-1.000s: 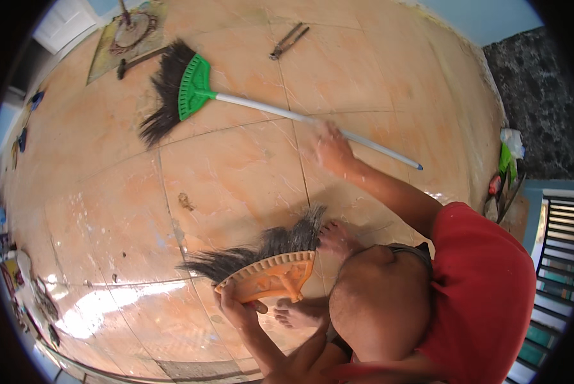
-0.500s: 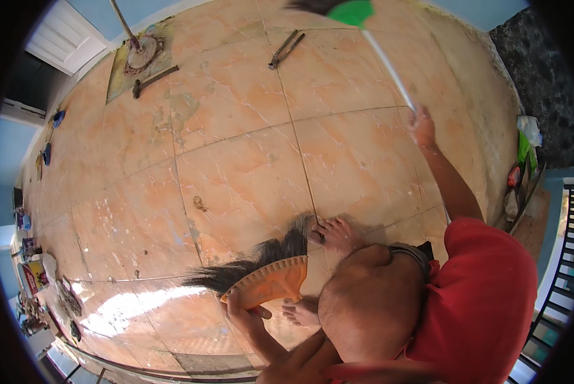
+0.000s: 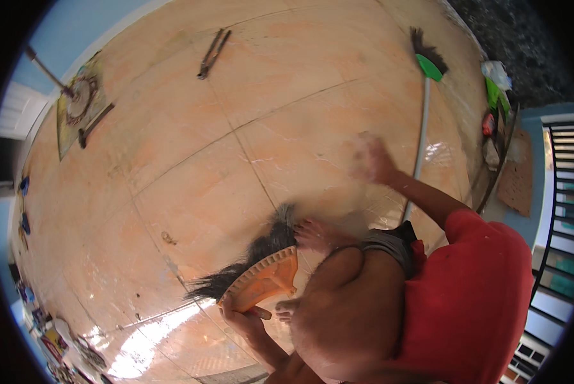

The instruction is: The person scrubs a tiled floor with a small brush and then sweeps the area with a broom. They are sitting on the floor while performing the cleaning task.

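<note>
My left hand (image 3: 243, 322) grips an orange broom head (image 3: 260, 281) by its edge, without a handle. Its black bristles (image 3: 251, 256) point away from me and fan out over the tiles beside my bare foot (image 3: 312, 235). In front of my right knee, my right hand (image 3: 377, 160) hangs over the floor, blurred, with its fingers apart and nothing seen in them. To its right lies a second broom with a green head (image 3: 431, 67), dark bristles and a pale pole (image 3: 422, 141), whose near end passes behind my right arm and reaches my waist.
Long-handled pincers (image 3: 214, 54) lie on the far tiles. At far left, a hammer (image 3: 97, 125) rests beside a pole on a round base (image 3: 82, 99). Bags (image 3: 496, 83) and a board (image 3: 516, 173) line the right wall; assorted clutter (image 3: 66, 345) sits at lower left.
My right hand has let go of the green broom and drawn back toward me. That broom now lies on the floor at the right. My left hand keeps the orange broom head; the view has turned.
</note>
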